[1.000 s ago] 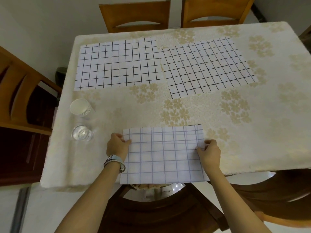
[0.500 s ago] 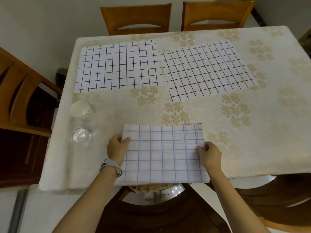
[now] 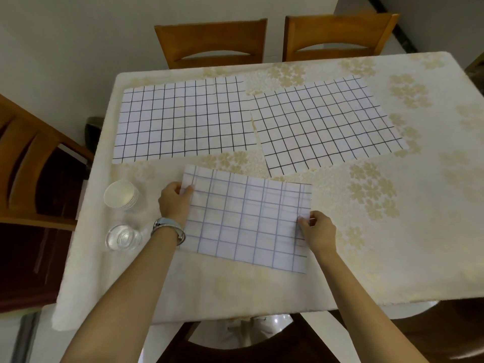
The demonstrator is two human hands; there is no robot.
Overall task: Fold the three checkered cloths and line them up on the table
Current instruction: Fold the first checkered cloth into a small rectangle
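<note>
Head view, folding at an early stage. Of the three checkered cloths, two lie spread flat and unfolded on the table (image 3: 392, 244): the left cloth (image 3: 183, 119) beyond the stack of paper cups (image 3: 121, 194) and slightly to its right, and the right cloth (image 3: 327, 124) farther right of the cups, its near corner beside the first. The third, the near cloth (image 3: 248, 221), lies just right of the cups, set slightly askew, with both hands on it. It appears smaller than the other two and its grid lines look paler and bluish, which suggests one fold already made or the reverse side up; the view does not settle which. The left hand (image 3: 174, 201) pinches its far corner on the side towards the cups, fingers curled over the edge; the right hand (image 3: 318, 230) pinches the opposite edge, away from the cups. By this judgement, two cloths remain wholly to fold, and no lining-up has begun.
</note>
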